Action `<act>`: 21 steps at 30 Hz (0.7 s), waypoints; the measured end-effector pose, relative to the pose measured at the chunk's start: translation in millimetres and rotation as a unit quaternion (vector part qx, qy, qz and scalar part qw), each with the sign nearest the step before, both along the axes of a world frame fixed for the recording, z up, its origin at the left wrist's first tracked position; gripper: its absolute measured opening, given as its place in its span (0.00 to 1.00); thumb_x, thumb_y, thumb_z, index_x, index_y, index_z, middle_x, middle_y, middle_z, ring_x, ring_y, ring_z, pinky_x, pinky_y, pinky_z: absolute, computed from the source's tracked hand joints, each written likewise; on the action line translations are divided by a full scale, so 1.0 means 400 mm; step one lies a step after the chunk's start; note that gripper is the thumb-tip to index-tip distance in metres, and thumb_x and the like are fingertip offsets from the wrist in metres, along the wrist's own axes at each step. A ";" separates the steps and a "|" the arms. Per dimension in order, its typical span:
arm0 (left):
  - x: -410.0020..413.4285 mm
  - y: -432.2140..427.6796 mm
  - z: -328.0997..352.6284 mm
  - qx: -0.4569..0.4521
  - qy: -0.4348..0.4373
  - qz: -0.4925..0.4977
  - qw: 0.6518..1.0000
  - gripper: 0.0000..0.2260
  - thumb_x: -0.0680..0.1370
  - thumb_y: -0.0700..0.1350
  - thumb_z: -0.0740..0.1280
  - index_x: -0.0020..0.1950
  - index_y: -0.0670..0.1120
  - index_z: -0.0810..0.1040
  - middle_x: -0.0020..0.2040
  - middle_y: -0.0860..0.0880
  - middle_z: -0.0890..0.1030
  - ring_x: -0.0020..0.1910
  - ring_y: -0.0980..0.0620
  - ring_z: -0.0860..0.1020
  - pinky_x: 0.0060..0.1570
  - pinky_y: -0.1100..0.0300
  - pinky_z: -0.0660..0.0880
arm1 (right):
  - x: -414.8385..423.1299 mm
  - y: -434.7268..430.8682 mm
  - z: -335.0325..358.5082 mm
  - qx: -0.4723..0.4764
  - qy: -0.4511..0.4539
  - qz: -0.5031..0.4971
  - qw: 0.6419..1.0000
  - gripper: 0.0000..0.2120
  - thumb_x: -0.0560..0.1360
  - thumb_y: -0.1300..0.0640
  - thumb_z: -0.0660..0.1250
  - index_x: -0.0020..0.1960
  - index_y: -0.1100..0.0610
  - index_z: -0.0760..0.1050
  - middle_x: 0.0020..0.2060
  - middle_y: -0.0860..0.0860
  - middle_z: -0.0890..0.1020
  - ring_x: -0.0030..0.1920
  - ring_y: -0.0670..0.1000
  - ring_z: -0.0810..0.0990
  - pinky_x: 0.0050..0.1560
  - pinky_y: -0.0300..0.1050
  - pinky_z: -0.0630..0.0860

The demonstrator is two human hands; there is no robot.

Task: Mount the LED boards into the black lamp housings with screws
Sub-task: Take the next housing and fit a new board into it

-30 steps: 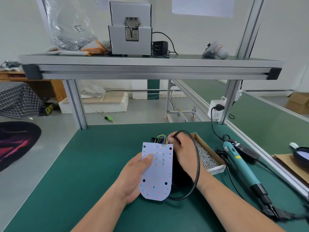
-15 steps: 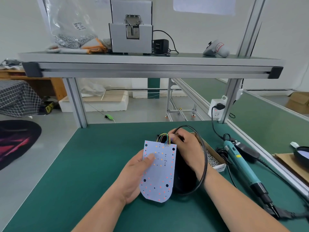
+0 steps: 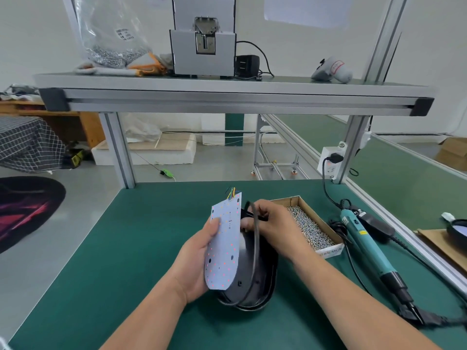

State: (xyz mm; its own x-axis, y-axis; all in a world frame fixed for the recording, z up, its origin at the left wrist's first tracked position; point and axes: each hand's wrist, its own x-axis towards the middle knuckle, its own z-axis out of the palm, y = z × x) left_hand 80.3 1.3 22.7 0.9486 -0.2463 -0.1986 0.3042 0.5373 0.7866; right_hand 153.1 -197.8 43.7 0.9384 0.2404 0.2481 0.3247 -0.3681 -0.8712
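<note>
- Two hands work over one black lamp housing (image 3: 255, 286), which rests on the green bench mat (image 3: 126, 248) directly in front of the person.
- Left hand (image 3: 199, 261): thumb on the face and fingers behind, gripping the LED board (image 3: 225, 243) by its left edge. Within the last second the board has swung from lying nearly flat over the housing to standing steeply on edge along the housing's left side. Its coloured wires (image 3: 231, 193) point up at the top.
- Right hand (image 3: 273, 223): fingers curled round the black cable (image 3: 255, 248) at the housing's far end, now tucked behind the raised board; the fingertips are partly hidden.
- Reading: the cavity is now exposed, probably for cable routing; the board is not yet seated.
- Screw box (image 3: 310, 228) and electric screwdriver (image 3: 366, 248) lie untouched to the right, so fastening has not begun.
</note>
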 end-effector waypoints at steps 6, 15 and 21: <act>0.002 0.007 -0.005 0.037 0.012 -0.018 0.999 0.23 0.83 0.60 0.65 0.69 0.46 0.83 0.70 0.39 0.81 0.66 0.37 0.82 0.64 0.45 0.80 | -0.017 -0.019 0.018 -0.044 0.020 0.012 0.999 0.10 0.73 0.52 0.81 0.44 0.56 0.82 0.39 0.49 0.85 0.41 0.44 0.80 0.48 0.49 0.77; 0.001 0.037 0.021 0.107 -0.018 0.037 0.993 0.14 0.84 0.59 0.61 0.67 0.68 0.81 0.67 0.54 0.84 0.64 0.47 0.84 0.54 0.48 0.84 | 0.010 -0.095 0.027 0.090 0.105 0.052 0.989 0.12 0.75 0.71 0.75 0.56 0.60 0.85 0.49 0.54 0.89 0.49 0.48 0.86 0.52 0.40 0.81; 0.005 0.048 0.018 0.095 -0.033 0.109 0.989 0.15 0.87 0.55 0.57 0.62 0.69 0.83 0.64 0.54 0.86 0.60 0.47 0.86 0.47 0.49 0.85 | 0.036 -0.126 0.025 0.251 0.141 -0.040 0.957 0.15 0.75 0.76 0.69 0.53 0.61 0.85 0.45 0.58 0.87 0.45 0.56 0.85 0.53 0.53 0.82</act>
